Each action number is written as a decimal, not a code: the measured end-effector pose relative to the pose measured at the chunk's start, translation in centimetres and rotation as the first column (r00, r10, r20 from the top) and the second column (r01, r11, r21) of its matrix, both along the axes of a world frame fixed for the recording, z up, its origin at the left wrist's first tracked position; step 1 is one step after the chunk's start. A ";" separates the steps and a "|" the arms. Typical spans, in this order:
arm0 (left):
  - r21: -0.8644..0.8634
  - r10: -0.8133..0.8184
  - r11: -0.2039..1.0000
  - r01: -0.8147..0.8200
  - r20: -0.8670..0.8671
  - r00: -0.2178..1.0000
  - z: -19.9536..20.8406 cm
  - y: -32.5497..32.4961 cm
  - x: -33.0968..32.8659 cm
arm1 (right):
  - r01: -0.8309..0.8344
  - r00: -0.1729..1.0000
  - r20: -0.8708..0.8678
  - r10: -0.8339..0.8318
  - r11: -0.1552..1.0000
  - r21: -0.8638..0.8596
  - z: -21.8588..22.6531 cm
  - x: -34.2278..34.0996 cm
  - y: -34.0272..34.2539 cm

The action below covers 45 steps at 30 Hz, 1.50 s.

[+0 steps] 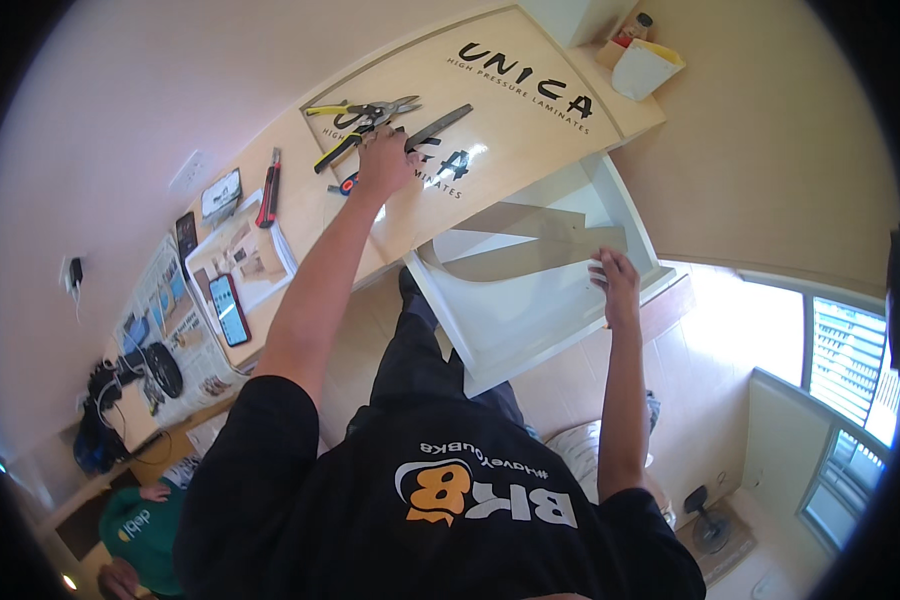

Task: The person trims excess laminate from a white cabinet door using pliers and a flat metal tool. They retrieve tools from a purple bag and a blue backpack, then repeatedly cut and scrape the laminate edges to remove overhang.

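Note:
My left hand (pixel 385 165) is over the tools on the laminate-topped counter, fingers bent, with the tail end of a flat metal file (pixel 440 127) between thumb and fingers. Against that hand lie tin snips (pixel 380 112) with yellow and black handles, partly covered by it. A small red and blue tool (pixel 346 184) sits just below. My right hand (pixel 618 283) is over the open white drawer (pixel 510 320), fingertips pinched at the edge of a thin, curved, brown-grey strip (pixel 530 256). That strip bends inside the drawer; part of it passes under the counter edge.
A red utility knife (pixel 269 188), a phone (pixel 229 309) on printed sheets, and newspaper (pixel 202 350) occupy the counter's left part. A white container (pixel 645 70) stands at the far right corner. Another person in green (pixel 148 535) is at lower left; a fan (pixel 708 522) stands at lower right.

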<state>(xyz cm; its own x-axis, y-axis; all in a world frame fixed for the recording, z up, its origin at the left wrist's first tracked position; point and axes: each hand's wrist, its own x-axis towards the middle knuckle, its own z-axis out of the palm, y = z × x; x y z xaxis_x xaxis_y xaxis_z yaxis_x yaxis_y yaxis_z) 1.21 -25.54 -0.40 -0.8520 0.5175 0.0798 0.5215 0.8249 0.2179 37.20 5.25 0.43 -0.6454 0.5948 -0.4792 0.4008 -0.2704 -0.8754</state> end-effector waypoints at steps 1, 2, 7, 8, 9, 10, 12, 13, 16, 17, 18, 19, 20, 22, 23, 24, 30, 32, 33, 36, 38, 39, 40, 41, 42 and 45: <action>0.032 0.012 0.999 -0.012 -0.007 1.000 0.2 -0.3 -0.4 | 0.003 1.000 -0.003 -0.003 1.000 -0.002 0.5 1.9 -0.1; 0.066 0.019 0.998 -0.019 -0.010 1.000 0.4 -0.6 -1.0 | 0.023 1.000 0.012 -0.023 1.000 -0.015 0.8 3.8 -0.6; -0.287 0.202 0.942 -0.173 0.077 0.976 0.3 -3.2 -7.3 | 0.017 0.997 0.072 -0.021 0.999 0.052 1.2 8.8 -1.8; -0.313 0.199 0.938 -0.148 0.137 0.970 0.1 -3.6 -8.5 | -0.020 0.996 0.090 0.011 0.994 0.106 1.4 9.3 -2.0; -0.327 0.185 0.939 -0.108 0.213 0.959 -0.1 -4.2 -9.5 | -0.055 0.992 0.117 0.040 0.990 0.129 1.5 9.5 -2.2; -0.340 0.171 0.937 -0.082 0.240 0.956 -0.3 -4.4 -10.4 | -0.048 0.994 0.099 0.036 0.991 0.125 1.8 9.8 -2.4; -0.375 0.131 0.926 -0.037 0.230 0.964 -0.1 -4.4 -11.6 | -0.090 0.989 0.128 0.072 0.987 0.137 2.6 9.9 -2.7; -0.396 0.146 0.918 -0.037 0.249 0.957 0.2 -4.3 -12.0 | -0.101 0.985 0.155 0.078 0.985 0.142 3.0 9.7 -2.9; -0.362 0.152 0.931 -0.056 0.241 0.959 1.3 -3.5 -12.0 | -0.161 0.976 0.173 0.134 0.975 0.151 3.9 8.3 -3.3; -0.378 0.172 0.923 -0.076 0.227 0.959 1.6 -3.0 -11.9 | -0.183 0.974 0.163 0.158 0.972 0.148 4.1 7.7 -3.3; -0.369 0.182 0.924 -0.102 0.189 0.965 1.8 -2.7 -11.7 | -0.211 0.968 0.172 0.184 0.965 0.154 4.2 7.1 -3.1; -0.414 0.161 0.906 -0.091 0.138 0.977 2.1 -2.5 -11.5 | -0.239 0.965 0.144 0.218 0.959 0.150 4.3 6.6 -2.8; -0.441 0.128 0.893 -0.088 0.061 0.990 2.4 -2.3 -11.4 | -0.273 0.958 0.134 0.254 0.951 0.149 4.3 6.1 -2.5; -0.484 0.083 0.869 -0.105 -0.066 0.994 3.7 -2.0 -11.0 | -0.319 0.945 0.118 0.304 0.938 0.134 4.2 5.6 -1.6; -0.495 0.074 0.861 -0.115 -0.102 0.992 4.9 -1.7 -11.1 | -0.332 0.941 0.112 0.319 0.936 0.120 4.0 5.5 -1.0; -0.459 -0.010 0.879 -0.128 -0.285 0.958 6.2 -1.4 -10.9 | -0.351 0.934 0.111 0.341 0.931 0.100 3.8 5.6 -0.4; -0.208 0.046 0.960 -0.186 -0.539 0.841 17.8 1.1 -4.6 | -0.421 0.907 0.035 0.420 0.906 0.035 2.6 6.4 6.3; 0.104 0.299 0.953 -0.286 -0.144 0.943 20.0 1.9 -0.5 | -0.426 0.904 0.036 0.425 0.904 0.029 3.2 6.9 9.2; 0.260 0.363 0.892 -0.369 0.072 0.929 20.9 2.5 0.7 | -0.420 0.908 0.025 0.419 0.907 0.023 3.6 6.6 10.7; 0.668 -0.249 0.071 -0.741 0.731 0.635 18.6 5.4 7.7 | -0.438 0.899 -0.002 0.438 0.899 0.028 5.5 5.4 14.4; 0.599 -0.617 -0.107 -0.793 0.586 0.526 16.7 7.1 13.1 | -0.454 0.891 0.032 0.453 0.889 0.055 6.6 3.8 15.8; 0.515 -0.721 -0.241 -0.823 0.472 0.507 15.1 9.1 16.6 | -0.489 0.872 0.007 0.489 0.871 0.054 6.9 2.7 16.2; 0.420 -0.738 -0.387 -0.821 0.392 0.549 13.4 11.7 20.3 | -0.532 0.844 -0.045 0.535 0.845 0.056 7.0 1.2 16.5; 0.365 -0.790 -0.372 -0.853 0.358 0.498 12.3 13.6 23.2 | -0.562 0.824 -0.051 0.565 0.825 0.060 6.8 -0.5 16.7; 0.268 -0.832 -0.372 -0.889 0.328 0.447 11.2 15.4 26.1 | -0.604 0.788 -0.098 0.608 0.794 0.069 6.3 -2.5 16.9; -0.002 -0.867 -0.273 -0.962 0.433 0.246 8.4 19.5 31.0 | -0.553 0.833 -0.134 0.537 0.811 -0.192 3.3 -9.8 16.1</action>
